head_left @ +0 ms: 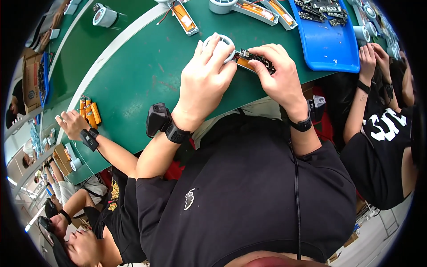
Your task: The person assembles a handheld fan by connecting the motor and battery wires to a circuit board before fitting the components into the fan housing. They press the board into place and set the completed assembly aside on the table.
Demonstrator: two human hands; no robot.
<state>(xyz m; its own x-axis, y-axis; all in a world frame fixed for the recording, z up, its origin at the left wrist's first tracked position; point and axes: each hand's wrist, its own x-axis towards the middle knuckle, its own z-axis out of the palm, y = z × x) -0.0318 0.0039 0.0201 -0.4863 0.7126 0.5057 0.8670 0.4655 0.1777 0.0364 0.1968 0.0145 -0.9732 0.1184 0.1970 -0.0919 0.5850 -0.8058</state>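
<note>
1. The left hand (207, 80) curls over the round head of a pale-blue housing (232, 46), gripping it against the green desk (147, 75), seemingly for steadiness; its undersides are hidden.
2. The right hand (278, 75) pinches a dark circuit board (249, 56) between thumb and fingers, above the orange battery (243, 62) in the housing's handle, likely to control its angle.
3. That housing lies near the desk's near edge, in front of the person, where both hands reach it easily.
4. Far right, a blue tray (329, 51) collects loose circuit boards (318, 10), its raised rim probably keeping them together.
5. Loose orange cells (91, 113) lie grouped at left, beside a co-worker's hand (71, 125).
</note>
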